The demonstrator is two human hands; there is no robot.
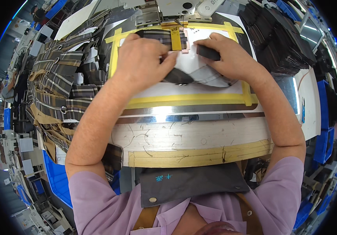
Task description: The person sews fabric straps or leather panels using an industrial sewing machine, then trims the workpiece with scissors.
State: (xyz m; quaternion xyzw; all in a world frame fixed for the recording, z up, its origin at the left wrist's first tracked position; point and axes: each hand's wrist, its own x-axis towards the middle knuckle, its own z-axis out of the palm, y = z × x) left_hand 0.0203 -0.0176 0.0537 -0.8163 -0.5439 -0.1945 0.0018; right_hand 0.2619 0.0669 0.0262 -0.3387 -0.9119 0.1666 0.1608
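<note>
My left hand (143, 60) is closed over the plaid fabric piece (158, 36), with thumb and fingers pinched at a dark fabric strip (180, 75). The strip sags in a curve toward my right hand (233, 56); its right part looks grey and sheer. A short, stiff black piece (208, 52) is gripped between my right thumb and fingers, and whether it joins the strip is hidden. Between the hands, a yellow metal plate (176, 39) crosses the plaid fabric's right end, beside a pink edge piece (185, 43). All this lies on a white sheet (152, 89) bordered with yellow tape.
A sewing machine head (176, 8) stands at the far side, with a white remote-like device (209, 7) beside it. Plaid pieces with metal rings (59, 78) are heaped at left; dark panels (276, 39) are stacked at right. Loose threads lie on the wooden table edge (192, 135).
</note>
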